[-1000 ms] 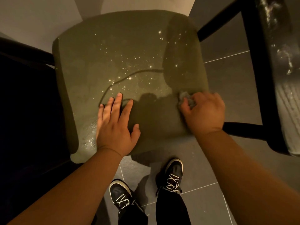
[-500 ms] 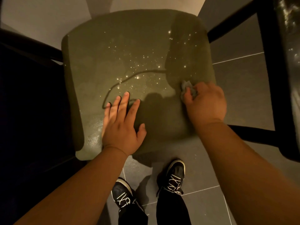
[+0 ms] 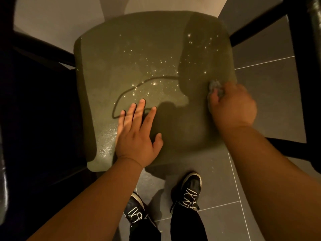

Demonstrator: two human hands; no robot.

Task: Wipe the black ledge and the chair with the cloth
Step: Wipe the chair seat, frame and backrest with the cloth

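A single camera, worn on the head, gives the only view. It points steeply down and a little forward, close above the chair (image 3: 139,49), whose seat fills the middle and top of the frame. Both forearms enter from the bottom edge: the left grip (image 3: 137,136) low in the centre, the right grip (image 3: 232,106) at the seat's right edge. Shoes (image 3: 191,188) and tiled floor (image 3: 271,94) lie nearly beneath the lens. The wide angle curves the dark bars (image 3: 43,47) at the sides. The left margin is too dark to read, possibly more furniture.
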